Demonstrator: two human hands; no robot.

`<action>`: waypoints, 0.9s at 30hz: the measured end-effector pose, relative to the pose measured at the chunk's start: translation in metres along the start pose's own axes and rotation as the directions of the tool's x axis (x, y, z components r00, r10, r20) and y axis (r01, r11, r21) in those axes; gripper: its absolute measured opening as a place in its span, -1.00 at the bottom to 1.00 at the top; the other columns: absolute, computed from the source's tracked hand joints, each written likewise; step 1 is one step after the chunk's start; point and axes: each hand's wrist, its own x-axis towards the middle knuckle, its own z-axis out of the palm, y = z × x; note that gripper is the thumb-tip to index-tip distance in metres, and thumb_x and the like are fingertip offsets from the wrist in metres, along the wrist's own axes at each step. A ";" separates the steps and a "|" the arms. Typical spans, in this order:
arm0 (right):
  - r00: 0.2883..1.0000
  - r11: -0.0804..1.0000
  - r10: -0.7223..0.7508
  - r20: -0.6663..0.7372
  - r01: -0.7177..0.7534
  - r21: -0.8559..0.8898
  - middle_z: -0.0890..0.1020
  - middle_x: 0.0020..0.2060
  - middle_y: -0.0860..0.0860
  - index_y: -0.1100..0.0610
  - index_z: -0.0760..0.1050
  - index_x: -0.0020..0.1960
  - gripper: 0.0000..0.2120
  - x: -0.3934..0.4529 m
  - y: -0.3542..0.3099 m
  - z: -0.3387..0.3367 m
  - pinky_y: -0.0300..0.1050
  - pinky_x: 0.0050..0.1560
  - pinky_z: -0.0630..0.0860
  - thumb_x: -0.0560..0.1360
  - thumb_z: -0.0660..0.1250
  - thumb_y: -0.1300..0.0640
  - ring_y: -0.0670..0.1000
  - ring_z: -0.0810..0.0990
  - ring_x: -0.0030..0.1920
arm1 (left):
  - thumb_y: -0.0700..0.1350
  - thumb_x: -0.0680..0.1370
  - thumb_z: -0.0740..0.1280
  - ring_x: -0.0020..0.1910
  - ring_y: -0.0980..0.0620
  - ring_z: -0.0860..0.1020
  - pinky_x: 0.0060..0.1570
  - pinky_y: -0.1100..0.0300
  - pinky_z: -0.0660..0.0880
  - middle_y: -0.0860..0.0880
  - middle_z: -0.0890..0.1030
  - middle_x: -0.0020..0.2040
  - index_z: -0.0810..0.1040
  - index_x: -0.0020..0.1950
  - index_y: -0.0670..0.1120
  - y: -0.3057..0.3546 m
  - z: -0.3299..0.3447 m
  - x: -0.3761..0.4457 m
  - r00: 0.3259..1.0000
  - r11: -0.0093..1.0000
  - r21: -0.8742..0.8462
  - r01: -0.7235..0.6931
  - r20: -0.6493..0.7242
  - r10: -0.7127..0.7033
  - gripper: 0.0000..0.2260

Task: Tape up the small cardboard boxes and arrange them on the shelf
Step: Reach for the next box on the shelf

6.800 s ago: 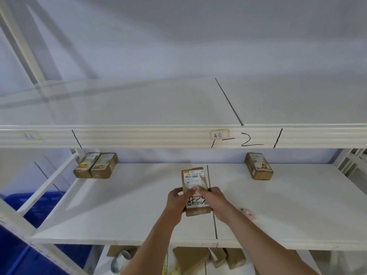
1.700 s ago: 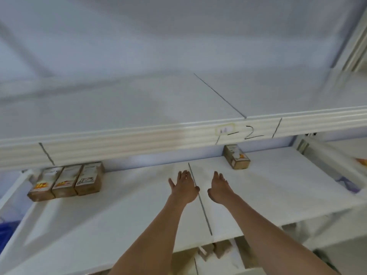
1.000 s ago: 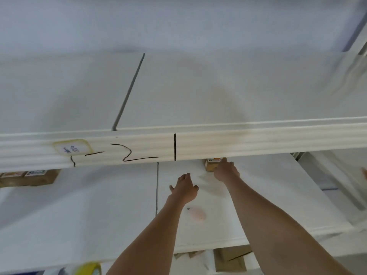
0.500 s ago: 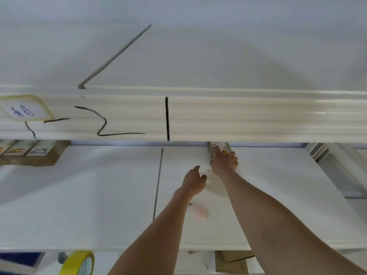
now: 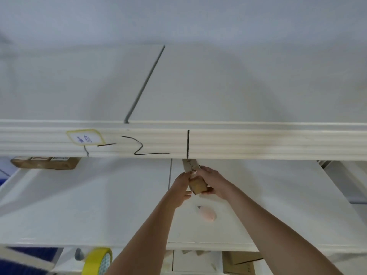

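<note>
Cardboard box point(image 5: 195, 182) is small, brown, held between both hands above the middle shelf point(image 5: 99, 205), just under the front beam point(image 5: 258, 139) of the shelf above; its far end is partly hidden behind that beam. Box sits tilted, long axis running away from the person, near end lower. Right hand point(image 5: 213, 182) grips it from the right side, fingers curled over the top, thumb under the near end. Left hand point(image 5: 181, 188) holds the left side, fingers curled against the box. Can't tell if the box touches the shelf surface or is lifted clear of it. Just in front of the hands, a small pink object point(image 5: 207, 214) lies on the shelf; too blurred to say what it is. Seam in the shelf board point(image 5: 169, 173) runs just left of the hands. At the far left back of the same shelf, a row of boxes point(image 5: 46, 163) sits side by side, tops cut off by the beam. Beam carries a yellow-edged label point(image 5: 85, 138) with blue writing, plus black marker strokes, a "2" point(image 5: 145, 147) and a vertical line point(image 5: 187, 143) right above the held box. Below the shelf's front edge: a yellow tape roll point(image 5: 97, 262) at lower left, more cardboard point(image 5: 240, 262) at lower right, blue bin point(image 5: 17, 262) at the far left corner.
</note>
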 end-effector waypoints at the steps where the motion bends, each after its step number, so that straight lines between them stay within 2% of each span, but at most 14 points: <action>1: 0.999 0.999 -0.012 0.051 0.010 0.049 0.65 0.12 0.11 -0.11 0.52 0.30 -0.61 -0.004 0.002 0.007 0.01 -0.08 0.69 0.50 0.34 -0.16 0.11 0.69 0.02 | 0.11 0.68 0.20 0.20 -0.13 0.56 0.31 -0.07 0.49 -0.10 0.57 0.26 0.47 0.32 0.00 0.000 -0.008 -0.005 0.999 0.999 -0.043 -0.013 0.037 0.015 -0.71; 4: 0.988 0.979 -0.035 0.151 0.003 0.204 0.69 0.10 0.17 -0.02 0.58 0.25 -0.64 -0.015 0.010 0.028 0.04 0.01 0.67 0.48 0.32 -0.06 0.17 0.71 0.06 | 0.23 0.64 0.21 0.21 -0.17 0.59 0.27 -0.11 0.52 -0.16 0.60 0.21 0.53 0.31 -0.01 -0.003 -0.033 -0.021 0.994 0.989 -0.148 -0.019 0.102 0.034 -0.60; 7: 0.960 0.889 -0.026 0.279 -0.105 0.446 0.60 0.22 0.33 0.16 0.52 0.34 -0.50 -0.025 0.022 0.048 0.25 0.18 0.60 0.43 0.40 0.03 0.35 0.65 0.16 | 0.26 0.61 0.26 0.19 -0.21 0.62 0.28 -0.18 0.53 -0.21 0.64 0.20 0.60 0.29 -0.11 -0.011 -0.065 -0.029 0.993 0.972 -0.233 -0.017 0.113 0.045 -0.51; 9: 0.933 0.843 -0.019 0.359 -0.178 0.507 0.53 0.29 0.37 0.23 0.48 0.36 -0.49 -0.031 0.025 0.060 0.37 0.27 0.51 0.43 0.36 0.10 0.41 0.60 0.20 | 0.26 0.59 0.28 0.22 -0.22 0.61 0.28 -0.18 0.52 -0.21 0.65 0.22 0.59 0.30 -0.18 -0.016 -0.085 -0.032 0.994 0.972 -0.232 -0.020 0.097 0.043 -0.45; 10: 0.929 0.856 -0.019 0.369 -0.176 0.486 0.57 0.24 0.34 0.24 0.50 0.31 -0.54 -0.034 0.025 0.067 0.35 0.28 0.50 0.44 0.33 0.11 0.37 0.62 0.15 | 0.25 0.57 0.31 0.21 -0.21 0.62 0.27 -0.17 0.53 -0.20 0.66 0.20 0.59 0.30 -0.20 -0.017 -0.093 -0.034 0.995 0.980 -0.197 -0.032 0.082 0.049 -0.44; 12: 0.953 0.911 -0.008 0.303 -0.118 0.394 0.64 -0.04 0.21 0.19 0.56 0.12 -0.70 -0.039 0.020 0.081 0.25 0.20 0.58 0.46 0.35 0.06 0.20 0.68 -0.06 | 0.23 0.51 0.40 0.14 -0.18 0.66 0.22 -0.11 0.58 -0.16 0.70 0.13 0.59 0.27 -0.21 -0.021 -0.104 -0.039 0.995 0.990 -0.123 -0.068 0.063 0.076 -0.44; 13: 0.966 0.931 -0.001 0.257 -0.093 0.354 0.65 -0.13 0.20 0.16 0.59 0.07 -0.72 -0.043 0.017 0.089 0.18 0.13 0.63 0.47 0.41 0.00 0.15 0.70 -0.13 | 0.22 0.48 0.43 0.10 -0.14 0.68 0.16 -0.05 0.61 -0.12 0.72 0.08 0.60 0.25 -0.19 -0.022 -0.109 -0.041 0.995 0.992 -0.094 -0.083 0.055 0.088 -0.45; 15: 0.983 0.969 -0.017 0.181 -0.029 0.246 0.68 0.01 0.26 0.13 0.59 0.20 -0.54 -0.047 0.011 0.104 0.11 0.10 0.66 0.46 0.50 -0.16 0.20 0.72 0.03 | 0.21 0.55 0.36 0.06 -0.09 0.69 0.05 0.04 0.64 -0.09 0.73 0.04 0.61 0.21 -0.15 -0.025 -0.115 -0.043 0.994 0.993 -0.076 -0.087 0.058 0.092 -0.54; 17: 0.992 0.991 -0.034 0.118 0.018 0.133 0.69 0.13 0.14 0.09 0.50 0.33 -0.34 -0.050 0.011 0.117 0.11 0.17 0.64 0.39 0.53 -0.27 0.17 0.69 0.12 | 0.17 0.67 0.18 0.13 -0.11 0.65 0.15 0.01 0.60 -0.12 0.69 0.13 0.56 0.28 -0.13 -0.027 -0.121 -0.042 0.996 0.991 -0.118 -0.064 0.051 0.070 -0.57; 18: 0.995 0.994 -0.042 0.089 0.032 0.108 0.69 0.14 0.07 0.08 0.49 0.34 -0.33 -0.052 0.014 0.121 0.11 0.20 0.62 0.39 0.52 -0.28 0.13 0.68 0.13 | 0.15 0.70 0.13 0.18 -0.13 0.62 0.22 -0.04 0.57 -0.13 0.66 0.19 0.52 0.33 -0.13 -0.029 -0.124 -0.043 0.998 0.991 -0.128 -0.049 0.038 0.054 -0.58; 20: 0.997 0.992 -0.035 0.061 0.028 0.120 0.70 0.12 0.03 0.08 0.52 0.32 -0.44 -0.054 0.022 0.129 0.12 0.24 0.60 0.46 0.48 -0.23 0.09 0.68 0.13 | 0.11 0.70 0.16 0.19 -0.12 0.60 0.20 -0.05 0.57 -0.11 0.63 0.22 0.45 0.38 -0.11 -0.035 -0.130 -0.043 0.999 0.993 -0.112 -0.039 0.006 0.040 -0.62; 23: 1.000 0.986 0.009 0.020 -0.012 0.167 0.71 0.08 0.04 0.10 0.55 0.28 -0.60 -0.058 0.031 0.138 0.07 0.21 0.61 0.56 0.40 -0.12 0.08 0.68 0.10 | 0.08 0.66 0.26 0.05 -0.03 0.63 -0.15 0.15 0.60 -0.06 0.63 0.13 0.39 0.30 -0.04 -0.042 -0.132 -0.046 0.998 0.997 -0.042 -0.060 -0.032 0.059 -0.71; 24: 1.000 0.985 0.020 0.007 -0.021 0.168 0.71 0.07 0.05 0.12 0.55 0.26 -0.63 -0.059 0.033 0.141 0.06 0.19 0.62 0.59 0.37 -0.10 0.08 0.68 0.09 | 0.07 0.66 0.28 0.03 -0.01 0.63 -0.20 0.19 0.58 -0.05 0.62 0.11 0.37 0.27 -0.03 -0.044 -0.130 -0.046 0.997 0.998 -0.021 -0.067 -0.044 0.066 -0.74; 27: 0.998 0.991 0.034 -0.043 -0.028 0.134 0.72 0.01 0.06 0.12 0.56 0.18 -0.69 -0.060 0.039 0.146 -0.03 0.04 0.64 0.62 0.31 -0.11 0.07 0.69 0.04 | 0.03 0.67 0.27 0.01 -0.02 0.63 -0.20 0.17 0.58 -0.04 0.61 0.06 0.39 0.21 -0.03 -0.052 -0.122 -0.043 0.994 0.998 -0.009 -0.070 -0.085 0.069 -0.80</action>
